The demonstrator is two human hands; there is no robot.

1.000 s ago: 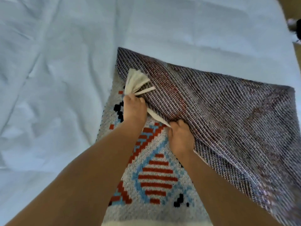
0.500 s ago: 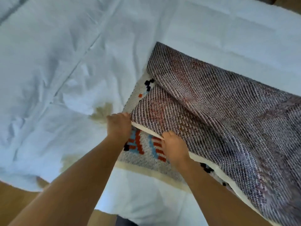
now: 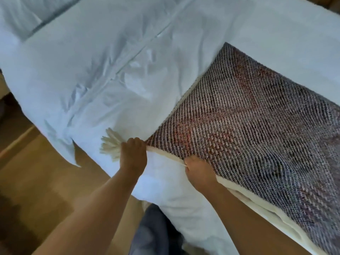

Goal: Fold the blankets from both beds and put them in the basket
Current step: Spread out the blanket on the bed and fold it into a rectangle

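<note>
Head view: blanket (image 3: 248,111) now hides its patterned face. My left hand (image 3: 133,155) and right hand (image 3: 199,169) grip its hem; I judge this fold done.

White rumpled bed (image 3: 110,70); woven blanket (image 3: 257,116) flat on right part; cream tassel (image 3: 110,146) at blanket's near corner

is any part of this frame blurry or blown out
Head view: the blanket weave is crisp mid-frame but smears toward the lower right corner; white bedding is bright yet keeps its creases; the floor at lower left is dim.
</note>
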